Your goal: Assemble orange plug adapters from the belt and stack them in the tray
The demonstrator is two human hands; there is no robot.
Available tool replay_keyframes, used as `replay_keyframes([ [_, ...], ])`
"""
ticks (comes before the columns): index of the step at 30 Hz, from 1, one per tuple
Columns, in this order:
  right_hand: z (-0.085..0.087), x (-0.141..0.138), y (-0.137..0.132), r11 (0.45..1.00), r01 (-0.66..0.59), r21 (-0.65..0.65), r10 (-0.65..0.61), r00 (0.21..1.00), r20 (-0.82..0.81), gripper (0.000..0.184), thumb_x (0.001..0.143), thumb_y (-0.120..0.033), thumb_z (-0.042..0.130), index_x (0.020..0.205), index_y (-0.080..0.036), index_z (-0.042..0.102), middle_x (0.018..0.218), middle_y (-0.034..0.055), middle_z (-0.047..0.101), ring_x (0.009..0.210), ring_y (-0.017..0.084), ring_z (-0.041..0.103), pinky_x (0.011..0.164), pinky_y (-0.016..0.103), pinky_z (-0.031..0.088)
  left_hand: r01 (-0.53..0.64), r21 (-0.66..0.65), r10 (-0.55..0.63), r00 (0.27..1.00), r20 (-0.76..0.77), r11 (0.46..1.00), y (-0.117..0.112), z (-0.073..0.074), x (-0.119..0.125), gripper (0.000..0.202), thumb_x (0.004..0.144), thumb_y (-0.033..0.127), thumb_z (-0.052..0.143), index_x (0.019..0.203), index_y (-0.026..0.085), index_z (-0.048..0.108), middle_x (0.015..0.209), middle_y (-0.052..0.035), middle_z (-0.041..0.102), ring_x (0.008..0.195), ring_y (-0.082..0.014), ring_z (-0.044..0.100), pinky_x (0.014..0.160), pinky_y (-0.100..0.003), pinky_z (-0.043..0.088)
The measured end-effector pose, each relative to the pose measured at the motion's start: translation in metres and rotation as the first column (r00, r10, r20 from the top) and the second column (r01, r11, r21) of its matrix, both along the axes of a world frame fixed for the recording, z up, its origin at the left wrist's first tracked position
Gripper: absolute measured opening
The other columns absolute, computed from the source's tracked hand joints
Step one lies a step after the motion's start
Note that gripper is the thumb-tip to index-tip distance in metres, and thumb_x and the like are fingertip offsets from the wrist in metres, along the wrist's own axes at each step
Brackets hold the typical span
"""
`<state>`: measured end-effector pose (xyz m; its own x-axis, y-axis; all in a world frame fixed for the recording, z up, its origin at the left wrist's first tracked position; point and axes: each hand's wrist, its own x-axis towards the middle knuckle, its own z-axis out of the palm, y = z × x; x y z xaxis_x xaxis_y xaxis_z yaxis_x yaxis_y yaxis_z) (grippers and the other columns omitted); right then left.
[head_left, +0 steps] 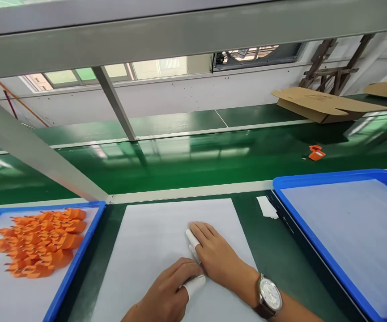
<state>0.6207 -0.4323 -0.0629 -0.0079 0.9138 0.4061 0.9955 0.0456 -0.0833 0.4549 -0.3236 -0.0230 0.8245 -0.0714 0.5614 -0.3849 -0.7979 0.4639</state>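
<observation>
Head view: two bare hands close together over a white rectangular paper-like sheet (159,237) on a dark green tabletop (280,250).
Left hand (169,288): fingers curled, white cover on one; whether anything is grasped cannot be told.
Right hand (218,257): palm down, fingers extended; underside hidden, grip uncertain.
Sheet: directly beneath both hands, extending beyond the fingertips.
Left flank: blue plastic tray (72,268) bearing small orange pieces (45,241).
</observation>
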Motion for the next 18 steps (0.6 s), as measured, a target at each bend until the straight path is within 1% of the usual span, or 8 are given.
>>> replay_keyframes([
  [2,0.002,0.0,0.0,1.0,0.0,-0.008,0.0,1.0,0.006,0.013,0.086,-0.008,0.058,0.087,-0.01,0.071,0.142,0.0235,0.053,0.131,0.037,0.047,0.11,0.054,0.043,0.027,0.003,-0.027,1.0,0.011,1.0,0.002,-0.002,-0.001,0.035,0.082,-0.01,0.043,0.102,0.016,0.056,0.11,-0.011,0.066,0.099,-0.0196,0.063,0.086,-0.032,0.061],
  [5,0.005,0.0,-0.001,1.0,0.004,-0.024,-0.004,1.0,0.002,0.014,0.089,-0.01,0.058,0.089,-0.009,0.072,0.141,0.0238,0.053,0.131,0.036,0.047,0.111,0.052,0.041,0.052,0.019,-0.053,0.998,0.023,0.998,0.005,-0.002,-0.004,0.036,0.082,-0.009,0.043,0.105,0.015,0.056,0.113,-0.0128,0.065,0.103,-0.0218,0.063,0.087,-0.034,0.06],
  [10,0.008,0.001,-0.001,0.999,0.004,-0.033,-0.004,1.0,0.006,0.016,0.088,-0.009,0.056,0.087,-0.009,0.072,0.139,0.024,0.054,0.131,0.036,0.048,0.111,0.051,0.041,0.025,-0.068,-0.029,0.998,-0.053,0.997,0.007,0.006,-0.007,0.048,0.082,-0.011,0.032,0.114,0.018,0.054,0.113,-0.0107,0.066,0.104,-0.0212,0.064,0.086,-0.034,0.06],
  [12,0.008,0.0,-0.001,0.999,0.003,-0.034,-0.003,1.0,0.008,0.016,0.088,-0.009,0.056,0.087,-0.009,0.072,0.139,0.0242,0.054,0.131,0.036,0.048,0.111,0.051,0.041,0.026,-0.082,-0.031,0.998,-0.06,0.996,0.006,0.008,-0.007,0.047,0.081,-0.012,0.033,0.11,0.018,0.054,0.113,-0.0104,0.066,0.103,-0.0207,0.063,0.085,-0.033,0.06],
  [16,0.007,0.0,-0.002,1.0,0.004,-0.031,-0.004,1.0,0.011,0.016,0.089,-0.01,0.056,0.087,-0.008,0.072,0.139,0.0247,0.054,0.131,0.037,0.048,0.112,0.051,0.04,0.043,-0.038,-0.043,0.999,0.006,0.998,0.004,0.011,-0.003,0.038,0.08,-0.013,0.037,0.095,0.017,0.053,0.113,-0.0103,0.064,0.101,-0.0201,0.062,0.082,-0.033,0.059],
  [18,0.007,0.0,-0.002,0.999,0.004,-0.032,-0.004,1.0,0.003,0.018,0.089,-0.009,0.055,0.085,-0.009,0.072,0.14,0.0243,0.054,0.131,0.036,0.047,0.112,0.051,0.04,0.026,-0.033,-0.027,1.0,-0.016,0.999,0.003,0.011,-0.001,0.038,0.08,-0.013,0.037,0.095,0.018,0.053,0.114,-0.0088,0.064,0.1,-0.0192,0.062,0.081,-0.033,0.059],
])
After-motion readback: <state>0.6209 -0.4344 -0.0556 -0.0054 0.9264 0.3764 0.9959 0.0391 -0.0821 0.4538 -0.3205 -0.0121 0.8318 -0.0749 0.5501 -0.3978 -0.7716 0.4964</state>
